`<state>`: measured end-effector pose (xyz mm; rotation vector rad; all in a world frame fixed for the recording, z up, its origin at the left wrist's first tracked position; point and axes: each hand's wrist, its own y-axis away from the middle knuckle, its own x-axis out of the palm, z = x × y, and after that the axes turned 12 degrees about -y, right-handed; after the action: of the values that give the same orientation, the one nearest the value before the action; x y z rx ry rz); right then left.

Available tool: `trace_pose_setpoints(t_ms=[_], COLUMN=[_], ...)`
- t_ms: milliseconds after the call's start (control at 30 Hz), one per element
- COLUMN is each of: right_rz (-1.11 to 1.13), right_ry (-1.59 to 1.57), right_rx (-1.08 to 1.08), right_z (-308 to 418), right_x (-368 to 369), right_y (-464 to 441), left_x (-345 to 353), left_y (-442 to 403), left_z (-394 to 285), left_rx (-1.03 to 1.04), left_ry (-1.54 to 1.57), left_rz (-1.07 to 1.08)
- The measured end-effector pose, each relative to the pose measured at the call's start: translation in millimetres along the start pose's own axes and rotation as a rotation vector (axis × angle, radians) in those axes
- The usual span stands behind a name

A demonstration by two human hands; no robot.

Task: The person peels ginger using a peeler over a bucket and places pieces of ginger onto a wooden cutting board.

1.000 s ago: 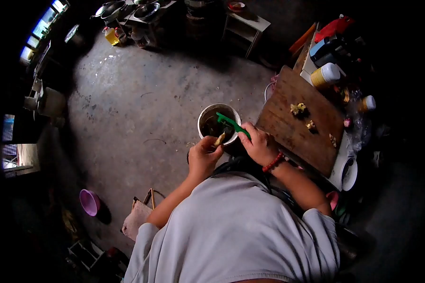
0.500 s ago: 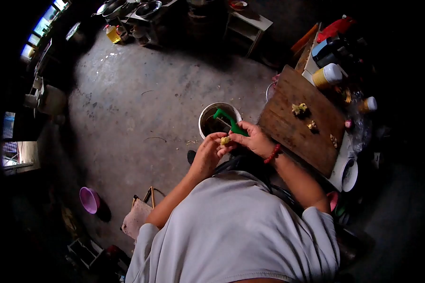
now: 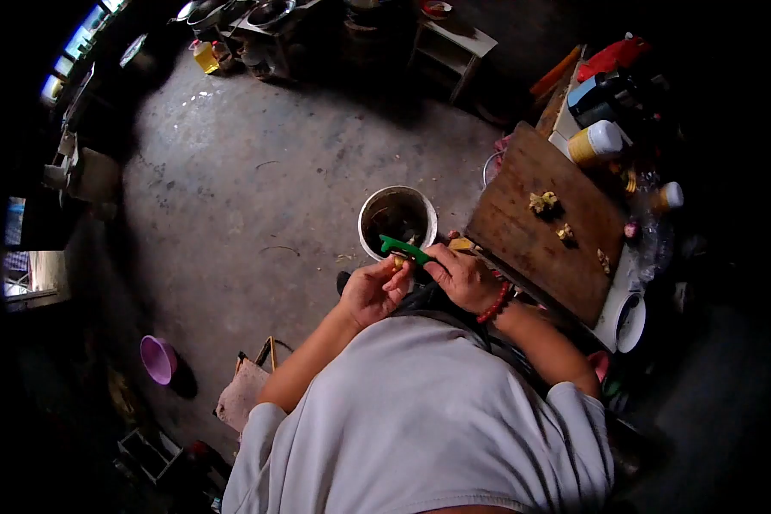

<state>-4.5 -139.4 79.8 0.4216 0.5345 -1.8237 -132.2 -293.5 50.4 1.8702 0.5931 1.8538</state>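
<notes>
My right hand (image 3: pixel 466 281), with a red bead bracelet at the wrist, is wrapped round the handle of a green peeler (image 3: pixel 391 244). The peeler's head lies over a small yellowish piece of ginger (image 3: pixel 398 263), pinched in the fingertips of my left hand (image 3: pixel 370 293). Most of that piece is covered by the peeler and fingers. Just beyond both hands, a white bucket (image 3: pixel 363 218) with dark contents stands on the floor. To the right, a larger lump of ginger (image 3: pixel 541 202) and a smaller ginger piece (image 3: pixel 564 232) lie on a brown wooden board (image 3: pixel 522 248).
Beside the board are a yellow jar with a white lid (image 3: pixel 595 143), a second jar (image 3: pixel 666 196) and a white cup (image 3: pixel 630 322). A purple basin (image 3: pixel 158 360) sits on the floor at left. A small side table (image 3: pixel 454 43) stands at the back.
The green peeler has turned from pointing up over the bucket to lying across the ginger. My right hand has shifted down and regripped the handle; my left hand has come slightly lower.
</notes>
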Motion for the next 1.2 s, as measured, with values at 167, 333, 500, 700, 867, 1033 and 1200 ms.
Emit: trace_pose_setpoints(t_ms=[167,333,500,700,867,1033,1200], right_rz=[-0.031,-0.093,0.048,-0.079,-0.018,-0.008,0.078], right_ry=[0.28,0.316,0.117,0.272,0.241,0.299,0.021], right_rx=[-0.112,-0.112,-0.001,0.001,-0.138,-0.041,0.026], right_z=[-3.2,-0.9,-5.2,-0.4,-8.4,2.7,-1.1], right_x=[-1.4,-7.9,-2.4,-11.2,-6.3,-18.4,-5.9], right_y=[-1.1,-2.8,-1.2,-6.4,-6.4,-12.5,-9.6], left_x=[-18.3,1.5,-3.8,1.6,-6.7,5.2,-0.5], left_y=[-8.1,-1.3,-6.1,-3.5,-5.7,2.3,4.9], left_z=[-0.6,-0.2,6.2,2.3,0.3,-1.9,-9.5], left_rx=[-0.054,-0.002,0.286,0.362,0.315,0.225,0.11], left_ry=[-0.003,0.009,-0.454,-0.651,-0.656,-0.445,-0.273], left_rz=[0.301,0.081,0.024,-0.063,-0.014,0.002,0.045])
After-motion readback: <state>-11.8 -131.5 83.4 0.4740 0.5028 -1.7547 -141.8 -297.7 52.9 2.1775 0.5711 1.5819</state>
